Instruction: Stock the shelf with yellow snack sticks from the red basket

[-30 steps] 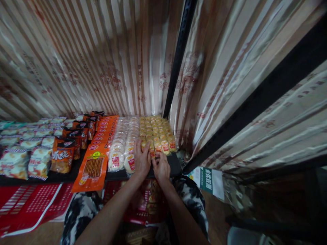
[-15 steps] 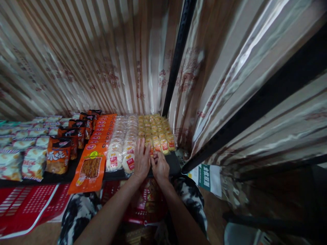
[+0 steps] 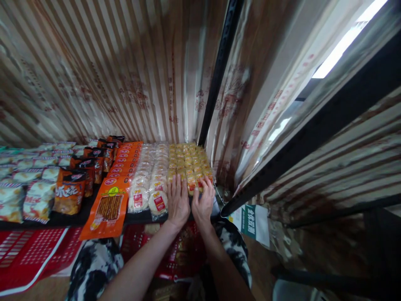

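Note:
Rows of small yellow snack packets [image 3: 189, 161] stand at the right end of a dark shelf. My left hand [image 3: 178, 200] lies against the front of their left rows, fingers stretched out. At their front right corner, my right hand [image 3: 203, 201] touches the packets with its fingers apart. Between the two hands a few yellow packets with red labels show. Left of my left hand are two rows of round, clear-wrapped crackers [image 3: 158, 202] with red labels. An orange bag of stick-shaped snacks [image 3: 109, 207] lies further left, at the front of a row of matching bags. My fingertips partly hide the front yellow packets.
Brown and orange bags [image 3: 71, 192] and white-and-blue snack packs [image 3: 38, 200] fill the shelf's left. Red baskets [image 3: 34, 257] sit below its edge. A black upright post [image 3: 216, 88] and a slanting black bar [image 3: 282, 152] border the right. Striped plastic sheeting [image 3: 140, 62] hangs behind.
My right hand has moved right and its fingers have spread over the front right packets. The left hand has shifted slightly right and down, away from the crackers.

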`<state>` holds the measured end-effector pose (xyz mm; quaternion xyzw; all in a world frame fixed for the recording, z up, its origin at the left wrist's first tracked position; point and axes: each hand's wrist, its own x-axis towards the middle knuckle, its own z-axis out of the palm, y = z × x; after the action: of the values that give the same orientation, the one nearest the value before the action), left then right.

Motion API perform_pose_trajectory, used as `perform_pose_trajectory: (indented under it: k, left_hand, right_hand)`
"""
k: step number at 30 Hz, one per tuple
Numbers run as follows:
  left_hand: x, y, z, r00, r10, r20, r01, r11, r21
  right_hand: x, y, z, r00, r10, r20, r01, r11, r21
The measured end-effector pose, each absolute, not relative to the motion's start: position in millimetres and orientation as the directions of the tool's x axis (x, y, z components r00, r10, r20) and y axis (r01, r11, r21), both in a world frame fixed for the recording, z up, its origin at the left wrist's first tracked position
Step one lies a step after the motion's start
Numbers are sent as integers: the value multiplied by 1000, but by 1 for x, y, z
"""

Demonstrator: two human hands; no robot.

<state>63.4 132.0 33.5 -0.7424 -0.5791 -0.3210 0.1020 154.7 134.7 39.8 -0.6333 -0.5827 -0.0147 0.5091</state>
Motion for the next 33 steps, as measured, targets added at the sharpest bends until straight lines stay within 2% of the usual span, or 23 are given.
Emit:
perform_pose_trajectory:
  k: [8, 17, 22, 27, 33]
  left_hand:
    - [80, 141, 43, 47, 826, 562, 931, -239, 275]
    - [88, 153, 37, 34, 863, 504, 941, -198, 274]
    - [86, 153, 36, 49, 844, 535, 933, -230, 277]
    - [84, 151, 34, 23, 816, 578, 934, -224, 280]
    - [85, 153, 32, -3, 819, 573, 937, -197, 287]
  right_hand:
    - [170, 168, 47, 342, 780, 524, 823, 22, -568]
    - [172, 182, 35, 263, 807, 529, 852, 64, -520]
    - [171, 183, 31, 250, 794, 553, 860, 81, -504]
    - [166, 185, 38, 301, 788, 537, 831, 59, -553]
    - [162, 189, 38, 326, 778, 538, 847, 13, -531]
